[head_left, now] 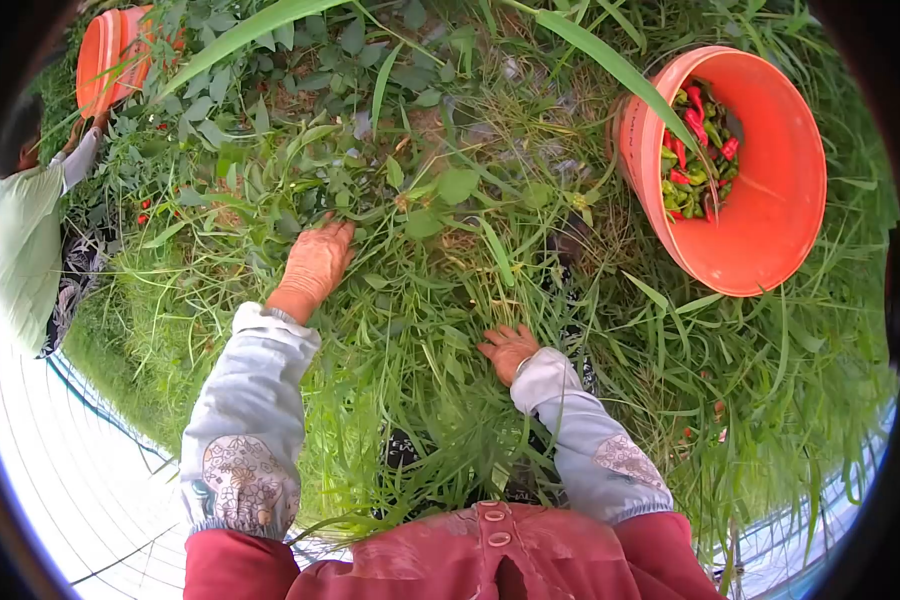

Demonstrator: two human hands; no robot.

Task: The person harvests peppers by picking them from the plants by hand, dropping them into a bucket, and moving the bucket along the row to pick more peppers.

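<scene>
My left hand (317,262) reaches into the leafy green plants (300,195) left of centre. Its fingertips disappear among the leaves, so whether they grip anything is hidden. My right hand (508,352) lies lower, on the tall grass (440,340) right of centre, with its fingers spread apart and nothing visible in them. Both forearms wear pale sleeves with patterned patches. At the upper right an orange bucket (780,200) leans with its mouth toward me, and red and green peppers (692,150) lie inside it. A long grass blade crosses its mouth.
Another person (25,240) in a light green top is at the far left, arms stretched toward a second orange bucket (110,62). Small red peppers (143,212) show in the plants nearby. Dense grass surrounds the first bucket. White sheeting (70,450) borders the lower left.
</scene>
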